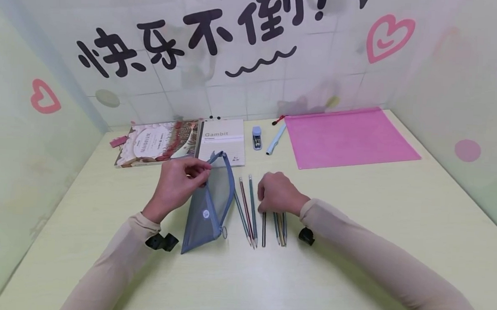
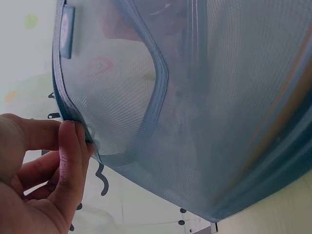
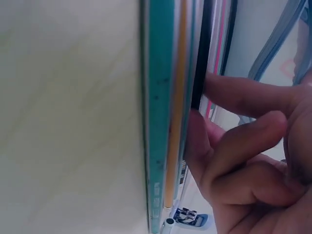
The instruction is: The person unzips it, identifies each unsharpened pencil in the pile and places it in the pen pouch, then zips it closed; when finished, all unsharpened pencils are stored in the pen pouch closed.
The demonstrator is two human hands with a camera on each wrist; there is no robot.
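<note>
My left hand (image 1: 203, 170) pinches the upper edge of a blue mesh pencil pouch (image 1: 209, 204) and holds its mouth up off the pale green table (image 1: 353, 254). In the left wrist view, thumb and fingers (image 2: 68, 151) clamp the pouch's zip edge, and the mesh pouch (image 2: 195, 107) fills the frame. My right hand (image 1: 263, 206) is curled over a row of several pencils (image 1: 280, 228) lying beside the pouch. Its fingertips (image 3: 229, 97) grip a dark pencil (image 3: 201, 58) next to teal and orange pencils (image 3: 165, 117). Three more pencils (image 1: 247, 206) lie between hand and pouch.
At the back of the table lie a patterned book (image 1: 156, 143), a "Gambit" notebook (image 1: 223, 142), a small blue stapler (image 1: 257, 137), a light blue pen (image 1: 276, 138) and a pink zip folder (image 1: 346, 136). Walls close in the table on three sides.
</note>
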